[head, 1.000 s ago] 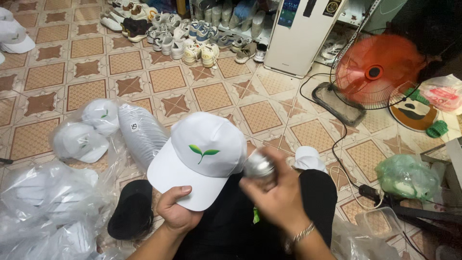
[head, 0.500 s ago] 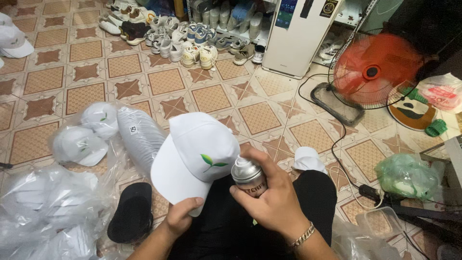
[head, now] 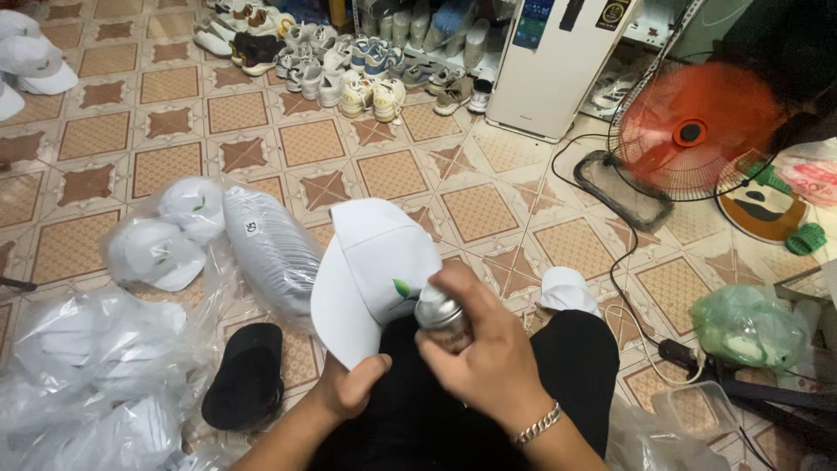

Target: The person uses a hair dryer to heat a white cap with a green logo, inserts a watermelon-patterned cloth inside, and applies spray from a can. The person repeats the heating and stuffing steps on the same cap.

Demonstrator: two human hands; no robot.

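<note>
Spray can [head: 441, 316] largely covered by the right hand [head: 488, 349], left hand [head: 349, 388] fingers hidden behind the white cap [head: 370, 275], bagged caps [head: 78, 384] cut off at left edge

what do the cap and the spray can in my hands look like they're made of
White cap: likely matte woven fabric; soft crown, stiff brim, stitched-looking green leaf. Spray can: probably metal, with a shiny silvery shoulder; the right hand hides its body.
</note>
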